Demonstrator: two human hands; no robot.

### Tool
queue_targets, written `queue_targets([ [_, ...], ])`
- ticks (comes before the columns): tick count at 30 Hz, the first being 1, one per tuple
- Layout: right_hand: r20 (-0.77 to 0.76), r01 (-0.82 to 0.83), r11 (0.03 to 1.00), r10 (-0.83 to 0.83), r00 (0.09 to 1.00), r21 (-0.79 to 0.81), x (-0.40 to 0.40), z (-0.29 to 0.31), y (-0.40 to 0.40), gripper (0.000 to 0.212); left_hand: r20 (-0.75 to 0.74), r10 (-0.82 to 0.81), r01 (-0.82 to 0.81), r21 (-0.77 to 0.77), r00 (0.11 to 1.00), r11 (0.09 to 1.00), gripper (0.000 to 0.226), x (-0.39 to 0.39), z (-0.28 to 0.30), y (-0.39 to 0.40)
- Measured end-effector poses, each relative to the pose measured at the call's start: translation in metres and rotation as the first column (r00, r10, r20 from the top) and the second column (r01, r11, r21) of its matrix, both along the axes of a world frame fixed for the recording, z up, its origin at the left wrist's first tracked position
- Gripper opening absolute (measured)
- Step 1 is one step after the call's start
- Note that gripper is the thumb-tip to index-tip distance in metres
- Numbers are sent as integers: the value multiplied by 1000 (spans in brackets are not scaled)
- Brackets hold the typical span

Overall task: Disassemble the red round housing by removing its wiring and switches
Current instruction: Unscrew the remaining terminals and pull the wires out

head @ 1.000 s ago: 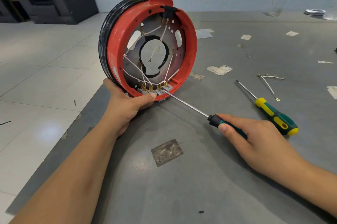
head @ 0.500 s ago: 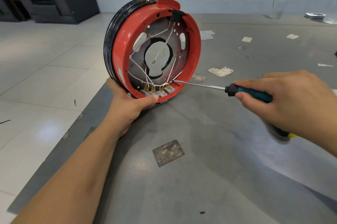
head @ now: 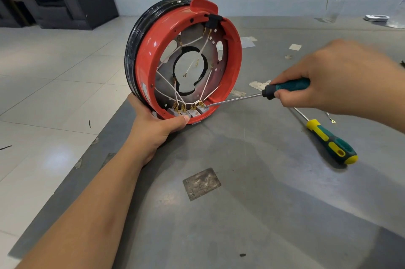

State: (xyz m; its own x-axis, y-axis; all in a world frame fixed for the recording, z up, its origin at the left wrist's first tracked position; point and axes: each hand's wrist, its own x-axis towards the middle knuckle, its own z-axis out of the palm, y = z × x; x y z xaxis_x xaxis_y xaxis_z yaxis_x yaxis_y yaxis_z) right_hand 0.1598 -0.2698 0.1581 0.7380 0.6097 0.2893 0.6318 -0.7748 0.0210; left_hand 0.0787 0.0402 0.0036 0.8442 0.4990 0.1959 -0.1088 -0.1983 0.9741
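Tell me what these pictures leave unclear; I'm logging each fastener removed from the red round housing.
Head view only:
- Tip of the thin teal-handled screwdriver: too small where it meets the grey switch blocks.
- Red round plastic housing: its base is hidden by the left hand.
- Right hand: motion-blurred, covering the handle's rear.

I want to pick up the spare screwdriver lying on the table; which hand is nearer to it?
Right. The right hand hovers just above the spare screwdriver; the left hand holds the red housing farther away.
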Motion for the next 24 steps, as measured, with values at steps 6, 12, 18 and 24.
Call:
queue_targets([
  [6,89,-67,993,76,993,-96,8,25,16,48,2,-3,3,-8,1000,1000,96,1,1,-1],
  [12,137,-145,975,169,976,-168,20,41,32,38,2,6,-6,3,1000,1000,98,-1,1,-1],
  [18,211,-150,971,189,959,-188,16,43,39,37,-5,-24,24,-12,1000,1000,100,-2,3,-1],
  [24,243,-143,971,187,952,-190,6,20,22,49,29,-50,51,-13,998,999,92,-2,3,-4],
])
